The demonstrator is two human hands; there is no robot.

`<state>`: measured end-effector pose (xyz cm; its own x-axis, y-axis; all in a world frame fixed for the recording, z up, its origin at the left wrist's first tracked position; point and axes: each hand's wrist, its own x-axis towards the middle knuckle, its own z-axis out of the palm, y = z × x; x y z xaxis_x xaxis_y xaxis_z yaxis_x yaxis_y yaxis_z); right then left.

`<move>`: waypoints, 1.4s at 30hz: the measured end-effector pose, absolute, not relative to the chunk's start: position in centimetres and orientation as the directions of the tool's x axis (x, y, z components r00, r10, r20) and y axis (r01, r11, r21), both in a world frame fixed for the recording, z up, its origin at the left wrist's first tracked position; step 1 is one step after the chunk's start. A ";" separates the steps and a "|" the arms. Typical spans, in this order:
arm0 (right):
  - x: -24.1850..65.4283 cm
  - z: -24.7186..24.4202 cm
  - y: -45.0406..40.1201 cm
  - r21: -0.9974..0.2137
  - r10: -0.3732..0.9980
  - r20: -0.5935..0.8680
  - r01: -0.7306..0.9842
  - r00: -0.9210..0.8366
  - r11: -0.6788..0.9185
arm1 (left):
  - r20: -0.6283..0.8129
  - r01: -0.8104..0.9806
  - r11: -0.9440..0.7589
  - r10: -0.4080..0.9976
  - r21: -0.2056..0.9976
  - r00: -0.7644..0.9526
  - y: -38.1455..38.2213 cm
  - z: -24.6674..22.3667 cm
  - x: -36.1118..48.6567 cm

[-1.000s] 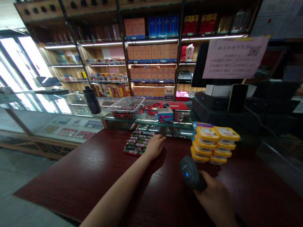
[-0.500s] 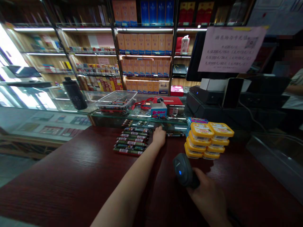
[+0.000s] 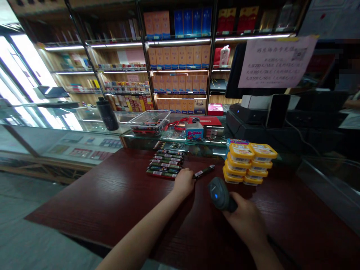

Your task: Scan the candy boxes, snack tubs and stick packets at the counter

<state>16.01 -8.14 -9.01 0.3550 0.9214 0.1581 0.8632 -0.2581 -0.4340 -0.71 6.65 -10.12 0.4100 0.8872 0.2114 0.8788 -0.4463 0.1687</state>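
My left hand is closed on one end of a slim dark green stick-shaped pack, which points up and to the right just above the dark red tabletop. Left of that hand, several similar green packs lie side by side in a row. My right hand grips the handle of a dark grey barcode scanner with a blue light on it. Beyond the scanner, yellow-lidded tubs stand in two stacks.
A clear plastic bin, a blue and pink box and a dark bottle stand on the glass counter behind. A monitor with a pink sign is at right. Part of a person shows at the far right.
My left hand has drawn back toward me with the green pack, which now lies slanted. The scanner in my right hand has barely moved. The view has shifted slightly.
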 end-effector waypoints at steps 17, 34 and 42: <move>16.9 -9.8 -8.5 -0.575 0.966 0.189 0.817 0.176 -0.036 | 0.429 0.841 -0.392 0.877 0.374 0.218 4.4 -12.7 -2.3; 16.5 -9.6 -8.7 -0.425 0.946 0.222 0.896 0.238 -0.126 | 0.535 0.788 -0.465 0.819 0.404 0.209 4.2 -12.9 -2.5; 16.8 -10.2 -8.7 -0.344 0.916 0.298 0.925 0.269 -0.160 | 0.577 0.708 -0.526 0.791 0.471 0.204 6.0 -11.5 -5.7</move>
<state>16.83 -8.67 -10.16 0.2692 0.9159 0.2978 0.9251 -0.1599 -0.3444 -5.74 5.96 -11.48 0.2041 0.7908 0.5771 0.7079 -0.5264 0.4710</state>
